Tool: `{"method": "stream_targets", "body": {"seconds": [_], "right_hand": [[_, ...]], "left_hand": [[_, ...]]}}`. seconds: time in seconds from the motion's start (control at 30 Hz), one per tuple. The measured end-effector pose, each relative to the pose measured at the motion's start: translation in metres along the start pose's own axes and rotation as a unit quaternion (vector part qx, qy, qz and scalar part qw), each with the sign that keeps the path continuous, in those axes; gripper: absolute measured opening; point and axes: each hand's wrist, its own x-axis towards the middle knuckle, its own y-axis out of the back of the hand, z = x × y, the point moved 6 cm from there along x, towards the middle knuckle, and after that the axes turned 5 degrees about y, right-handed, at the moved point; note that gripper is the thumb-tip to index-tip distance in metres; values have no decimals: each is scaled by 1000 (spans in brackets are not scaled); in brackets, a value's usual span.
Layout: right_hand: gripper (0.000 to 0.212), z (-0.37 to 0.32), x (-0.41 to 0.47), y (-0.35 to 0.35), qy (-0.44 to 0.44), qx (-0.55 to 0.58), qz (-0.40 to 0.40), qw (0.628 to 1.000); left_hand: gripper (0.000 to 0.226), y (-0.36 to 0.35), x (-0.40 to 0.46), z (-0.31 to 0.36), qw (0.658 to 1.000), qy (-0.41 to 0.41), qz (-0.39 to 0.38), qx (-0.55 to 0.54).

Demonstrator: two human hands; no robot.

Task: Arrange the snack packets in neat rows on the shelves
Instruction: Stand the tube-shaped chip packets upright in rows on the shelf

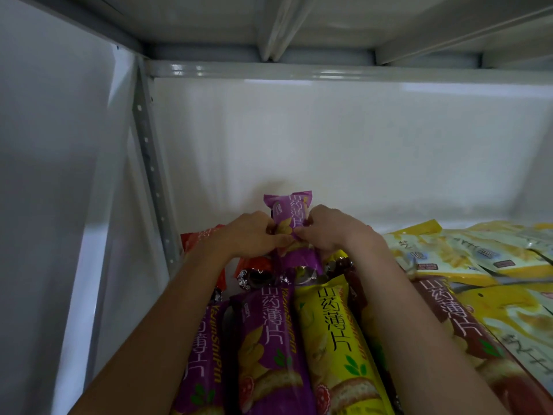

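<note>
Both my hands hold one purple snack packet at the back of the shelf, its far end against the white back wall. My left hand grips its left side and my right hand grips its right side, fingers curled round it. In front lie long packets side by side: two purple packets, a yellow packet and a dark red packet. A red packet lies behind my left wrist, partly hidden.
Flat yellow chip bags are piled on the right of the shelf. A perforated grey upright and the white side panel close the left. The shelf above hangs low overhead. The white back wall is bare.
</note>
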Motion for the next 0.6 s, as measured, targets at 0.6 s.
{"method": "stream_targets", "body": {"seconds": [0.6], "right_hand": [[39, -11, 1, -36, 17, -71, -151, 986]], "left_hand": [[40, -6, -12, 10, 989, -56, -64, 123]]}}
